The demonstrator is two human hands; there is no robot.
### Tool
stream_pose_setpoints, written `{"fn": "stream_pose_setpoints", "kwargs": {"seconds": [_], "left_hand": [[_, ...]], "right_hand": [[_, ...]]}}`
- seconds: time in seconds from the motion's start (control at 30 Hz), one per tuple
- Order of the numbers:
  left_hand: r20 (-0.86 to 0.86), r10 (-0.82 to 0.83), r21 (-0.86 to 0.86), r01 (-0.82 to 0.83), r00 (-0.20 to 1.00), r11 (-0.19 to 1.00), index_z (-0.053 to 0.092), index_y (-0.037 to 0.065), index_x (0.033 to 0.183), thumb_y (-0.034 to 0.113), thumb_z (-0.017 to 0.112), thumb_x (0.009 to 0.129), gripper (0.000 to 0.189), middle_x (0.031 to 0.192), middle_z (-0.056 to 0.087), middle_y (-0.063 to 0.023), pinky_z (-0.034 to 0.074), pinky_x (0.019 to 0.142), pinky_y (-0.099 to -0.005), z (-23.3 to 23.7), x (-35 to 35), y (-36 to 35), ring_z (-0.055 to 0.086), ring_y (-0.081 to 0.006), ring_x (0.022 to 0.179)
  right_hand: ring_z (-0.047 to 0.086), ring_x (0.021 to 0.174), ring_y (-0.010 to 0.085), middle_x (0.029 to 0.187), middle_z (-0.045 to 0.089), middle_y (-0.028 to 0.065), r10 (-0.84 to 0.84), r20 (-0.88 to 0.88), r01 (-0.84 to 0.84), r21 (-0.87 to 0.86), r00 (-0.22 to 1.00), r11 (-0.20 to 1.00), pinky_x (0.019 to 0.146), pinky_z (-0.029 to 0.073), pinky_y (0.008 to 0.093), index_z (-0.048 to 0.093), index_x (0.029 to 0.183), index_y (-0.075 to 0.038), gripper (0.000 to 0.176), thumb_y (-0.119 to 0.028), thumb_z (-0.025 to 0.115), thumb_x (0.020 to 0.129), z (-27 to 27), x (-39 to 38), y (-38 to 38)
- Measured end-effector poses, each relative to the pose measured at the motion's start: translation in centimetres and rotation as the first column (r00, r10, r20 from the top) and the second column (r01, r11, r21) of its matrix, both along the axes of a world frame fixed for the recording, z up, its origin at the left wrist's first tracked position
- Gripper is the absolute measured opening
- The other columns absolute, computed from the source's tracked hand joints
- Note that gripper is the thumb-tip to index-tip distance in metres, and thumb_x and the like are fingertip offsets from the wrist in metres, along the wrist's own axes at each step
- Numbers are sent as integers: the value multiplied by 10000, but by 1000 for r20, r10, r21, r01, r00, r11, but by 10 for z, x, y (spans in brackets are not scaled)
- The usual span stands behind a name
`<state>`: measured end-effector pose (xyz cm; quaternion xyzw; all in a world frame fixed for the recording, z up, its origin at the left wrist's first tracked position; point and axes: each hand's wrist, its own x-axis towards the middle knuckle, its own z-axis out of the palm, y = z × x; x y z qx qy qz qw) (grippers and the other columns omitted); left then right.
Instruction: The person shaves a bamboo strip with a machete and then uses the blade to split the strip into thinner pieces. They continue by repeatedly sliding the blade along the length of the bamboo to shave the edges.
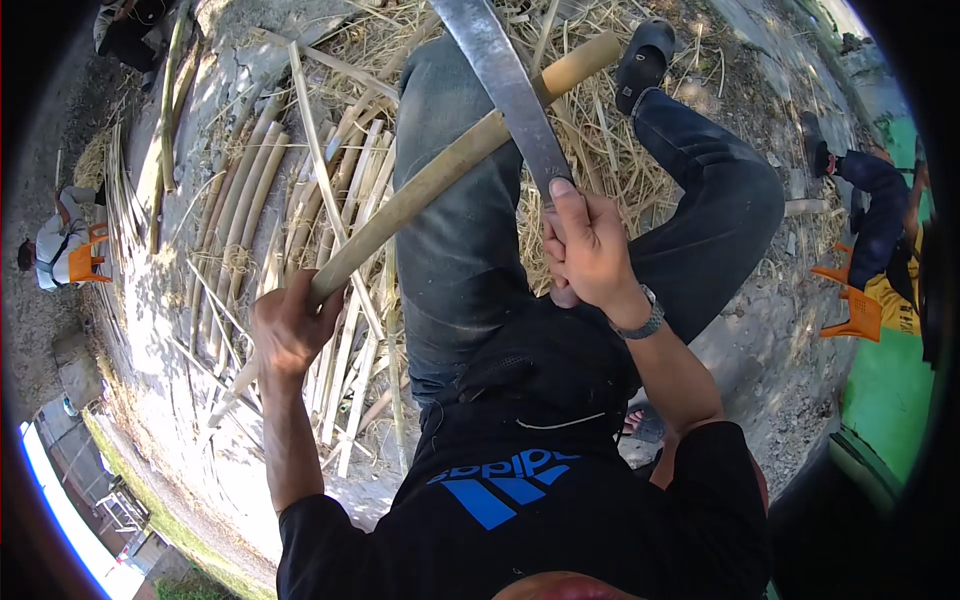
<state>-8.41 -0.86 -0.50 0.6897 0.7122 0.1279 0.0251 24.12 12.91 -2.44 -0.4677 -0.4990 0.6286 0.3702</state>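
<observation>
My left hand is wrapped round the near end of a bamboo pole, which slants up to the right across my thigh. A lighter, yellowish stretch shows toward its far end. In my right hand is the handle of a machete, my thumb lying along the base of the blade. The long, slightly curved blade points up and to the left, crossing in front of the pole. Most of the handle is hidden in my fingers; its rounded butt shows below them.
Split and whole bamboo lengths lie on the ground at left. Shavings cover the ground between my legs. A person on an orange chair sits far left, another by an orange chair at right. A green surface stands at right.
</observation>
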Motion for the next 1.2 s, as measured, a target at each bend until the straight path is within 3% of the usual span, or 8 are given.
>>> {"fn": "stream_pose_setpoints", "kwargs": {"seconds": [0.2, 0.37, 0.47, 0.57, 0.7, 0.93, 1.1, 1.2], "left_hand": [[-34, -22, 92, 25, 999, 995, 579, 117, 814, 303, 867, 806, 342, 512, 562, -63, 456, 425, -396, -8, -3, 1, 585, -237, 422], [-112, -39, 111, 52, 993, 993, 533, 132, 764, 319, 863, 812, 383, 494, 538, -44, 424, 393, -393, -3, 4, 3, 558, -232, 403], [-152, -47, 143, 69, 987, 987, 516, 136, 738, 313, 864, 815, 398, 468, 492, -19, 395, 378, -387, 1, 6, -3, 516, -217, 382], [-205, -59, 170, 95, 977, 981, 505, 133, 711, 321, 857, 831, 416, 450, 458, -3, 382, 374, -387, 6, 6, 9, 482, -185, 368], [-132, -49, 161, 70, 990, 984, 501, 129, 700, 312, 858, 830, 422, 456, 495, -12, 400, 375, -385, 4, 7, 2, 507, -192, 363], [16, -18, 56, 17, 1000, 998, 527, 106, 719, 325, 856, 829, 411, 496, 580, -66, 449, 414, -412, 1, 10, 8, 591, -270, 410], [210, 55, 45, -65, 976, 997, 693, 14, 891, 121, 795, 900, 148, 639, 651, -116, 390, 482, -320, 24, 23, 1, 542, -105, 502], [197, 173, -51, -166, 965, 985, 692, 15, 903, 127, 775, 917, 141, 653, 654, -127, 398, 483, -332, 38, 33, 8, 574, -142, 506]], "right_hand": [[437, 390, 62, 525, 475, -12, -158, -105, 129, -238, 982, 963, 360, 350, 262, 502, 692, -66, 531, -444, 530, 1063, 22, 21, 31], [432, 390, 70, 530, 458, -14, 112, -22, -115, -199, 993, 973, 359, 345, 263, 497, 709, -60, 539, -464, 520, 1063, 23, 19, 16], [426, 393, 69, 517, 463, -16, -155, -104, 120, -288, 982, 950, 367, 337, 253, 496, 671, -80, 549, -468, 528, 1058, 27, 17, 20], [428, 395, 52, 522, 452, -34, 313, 69, -312, -30, 947, 950, 358, 333, 245, 497, 665, -90, 564, -491, 497, 1061, 7, 0, -16], [434, 391, 50, 534, 475, -35, -25, -116, 3, -188, 993, 982, 358, 341, 239, 504, 674, -87, 560, -489, 494, 1063, 19, 5, 25], [458, 517, 121, 558, 479, 24, 361, 192, -378, 58, 912, 924, 518, 392, 349, 525, 650, -36, 564, -427, 547, 1056, 3, -8, -27], [404, 470, 11, 582, 459, -67, -38, -151, 25, -88, 988, 996, 415, 322, 230, 586, 843, -49, 387, -370, 573, 1059, 20, 16, -1], [414, 477, 14, 588, 456, -62, -141, -69, 148, 98, 988, 984, 423, 330, 223, 598, 927, -29, 358, -356, 561, 1066, 32, 27, 7]]}}
